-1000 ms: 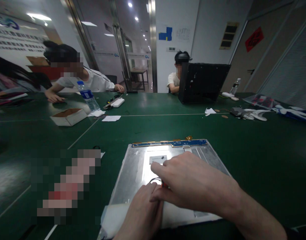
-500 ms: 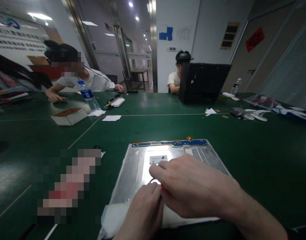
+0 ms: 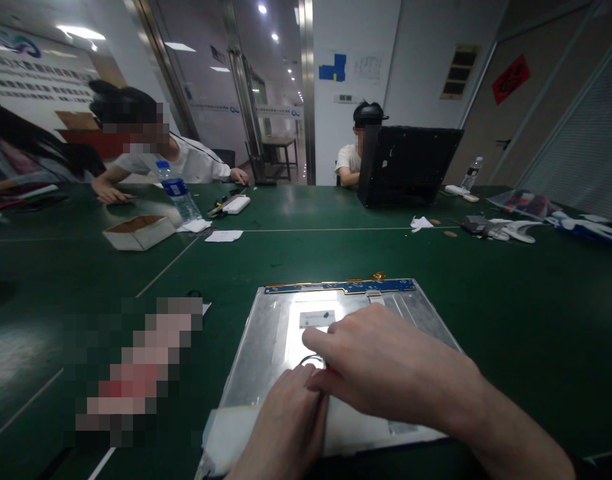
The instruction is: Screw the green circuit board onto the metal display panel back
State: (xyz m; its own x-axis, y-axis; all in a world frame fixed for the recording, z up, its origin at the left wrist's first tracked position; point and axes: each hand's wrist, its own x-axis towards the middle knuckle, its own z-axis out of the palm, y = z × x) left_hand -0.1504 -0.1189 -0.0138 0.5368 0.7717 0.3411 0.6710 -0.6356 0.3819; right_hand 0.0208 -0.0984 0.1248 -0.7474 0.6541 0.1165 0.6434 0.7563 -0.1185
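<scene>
Thumb of right hand (image 3: 386, 367) shifted left over left hand (image 3: 292, 397); wire loop (image 3: 312, 357) shows more. Fingers curled, grasp hidden, cannot tell. Panel (image 3: 253, 347) flat on table (image 3: 536, 333): likely stiff, slick, fragile; best held by side edges.

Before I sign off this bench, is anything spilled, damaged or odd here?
Nothing looks spilled or plainly damaged. Mildly untidy: a crumpled white scrap lies loose on the table beyond the far right corner of the metal-backed panel. The left hand and right hand partly hide the panel.
</scene>
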